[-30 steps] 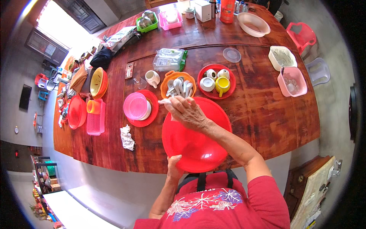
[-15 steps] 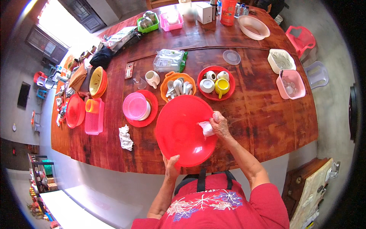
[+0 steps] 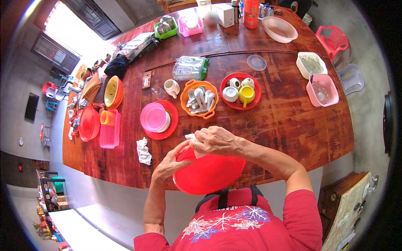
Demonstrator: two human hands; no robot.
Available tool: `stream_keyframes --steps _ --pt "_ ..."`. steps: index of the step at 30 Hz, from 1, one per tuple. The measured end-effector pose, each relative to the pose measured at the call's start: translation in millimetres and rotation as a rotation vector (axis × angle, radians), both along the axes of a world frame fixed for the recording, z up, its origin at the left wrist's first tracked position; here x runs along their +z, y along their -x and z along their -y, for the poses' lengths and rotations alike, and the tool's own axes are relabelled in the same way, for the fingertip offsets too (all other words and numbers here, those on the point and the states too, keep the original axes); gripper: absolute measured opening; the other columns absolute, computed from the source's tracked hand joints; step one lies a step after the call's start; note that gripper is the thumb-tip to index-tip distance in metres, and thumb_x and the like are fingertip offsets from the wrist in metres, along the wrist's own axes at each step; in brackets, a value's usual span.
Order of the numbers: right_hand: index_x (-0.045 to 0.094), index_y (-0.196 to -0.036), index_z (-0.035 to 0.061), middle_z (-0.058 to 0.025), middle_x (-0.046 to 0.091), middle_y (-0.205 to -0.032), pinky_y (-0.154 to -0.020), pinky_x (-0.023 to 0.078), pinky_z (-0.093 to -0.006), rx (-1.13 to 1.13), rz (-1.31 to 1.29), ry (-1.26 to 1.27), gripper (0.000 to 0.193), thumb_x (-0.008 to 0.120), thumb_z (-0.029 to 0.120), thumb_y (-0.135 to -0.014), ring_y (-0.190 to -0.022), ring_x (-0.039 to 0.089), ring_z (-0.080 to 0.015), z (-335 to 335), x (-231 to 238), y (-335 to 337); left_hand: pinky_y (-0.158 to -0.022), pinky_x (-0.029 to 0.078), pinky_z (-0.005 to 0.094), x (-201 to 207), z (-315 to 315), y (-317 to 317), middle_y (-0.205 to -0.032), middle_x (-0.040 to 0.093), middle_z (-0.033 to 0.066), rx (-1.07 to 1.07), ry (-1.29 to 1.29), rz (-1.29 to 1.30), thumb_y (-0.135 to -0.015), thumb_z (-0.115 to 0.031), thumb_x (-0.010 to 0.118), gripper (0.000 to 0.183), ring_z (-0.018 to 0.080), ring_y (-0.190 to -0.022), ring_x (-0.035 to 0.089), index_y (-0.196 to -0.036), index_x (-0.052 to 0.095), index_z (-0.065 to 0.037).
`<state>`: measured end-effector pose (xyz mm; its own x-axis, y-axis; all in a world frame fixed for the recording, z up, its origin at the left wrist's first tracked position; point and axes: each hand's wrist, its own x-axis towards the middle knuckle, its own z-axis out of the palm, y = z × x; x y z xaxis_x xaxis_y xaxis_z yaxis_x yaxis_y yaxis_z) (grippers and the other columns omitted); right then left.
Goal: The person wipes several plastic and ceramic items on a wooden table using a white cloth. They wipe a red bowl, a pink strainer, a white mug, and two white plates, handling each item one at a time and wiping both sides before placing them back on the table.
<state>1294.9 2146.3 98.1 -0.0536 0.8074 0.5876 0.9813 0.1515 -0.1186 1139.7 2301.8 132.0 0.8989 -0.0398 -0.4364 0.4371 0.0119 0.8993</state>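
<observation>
A large round red plastic tray point(image 3: 211, 175) is tilted over the table's near edge. My left hand point(image 3: 168, 164) is closed on its left rim, with fingers along the far side. In my right hand point(image 3: 215, 140) is a white cloth point(image 3: 199, 154), pressed at the tray's far left rim close to my left fingertips. Just beyond are an orange basket point(image 3: 211, 115) of white spoons and a red plate point(image 3: 258, 100) with several cups. To the left, a pink basket point(image 3: 151, 117) sits on white dishes over another red plate point(image 3: 173, 130).
A crumpled white cloth point(image 3: 144, 151) lies near the left front edge. Beyond it stand a pink tray point(image 3: 110, 136) and red bowl point(image 3: 88, 123). A white mug point(image 3: 171, 88) and plastic packet point(image 3: 189, 68) are mid-table; a pink basin point(image 3: 324, 101) stands at right.
My right hand has moved with the cloth from the tray's right rim to its far left rim. The tray has tipped flatter and come nearer to me; my left hand has shifted up its left side.
</observation>
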Motion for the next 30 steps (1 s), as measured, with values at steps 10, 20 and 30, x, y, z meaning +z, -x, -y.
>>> stream_keyframes --steps 10,20,30 --pt "0.043 -0.125 0.0038 -0.0068 0.053 -0.093 -0.071 0.043 -0.0345 -0.625 -0.011 0.031 0.050 0.057 0.018 -0.079 -0.084 0.053 -0.0186 46 -55 -41 -0.096 0.036 0.0301 -51 20 34 -0.120 0.052 0.0091 0.383 -0.044 0.096 -0.075 -0.004 0.044 0.054 0.0180 -0.109 0.049 -0.128 0.040 0.003" --pt "0.049 -0.121 -0.0006 -0.0143 0.046 -0.124 -0.084 0.036 -0.0377 -0.735 0.122 0.447 0.063 0.055 0.044 -0.077 -0.112 0.045 -0.0280 99 -89 59 -0.093 0.039 0.0307 -100 55 37 -0.118 0.053 0.0087 0.742 0.059 0.219 -0.077 -0.005 0.045 0.047 0.0186 -0.106 0.052 -0.123 0.045 0.002" --pt "0.052 -0.107 0.0048 -0.0209 0.043 -0.117 -0.081 0.046 -0.0431 -0.476 -0.418 0.107 0.043 0.068 0.021 -0.070 -0.106 0.047 -0.0381 27 -95 77 -0.091 0.043 0.0343 -98 98 35 -0.117 0.056 0.0102 0.844 0.172 0.217 -0.080 -0.008 0.051 0.045 0.0223 -0.105 0.054 -0.124 0.045 0.000"
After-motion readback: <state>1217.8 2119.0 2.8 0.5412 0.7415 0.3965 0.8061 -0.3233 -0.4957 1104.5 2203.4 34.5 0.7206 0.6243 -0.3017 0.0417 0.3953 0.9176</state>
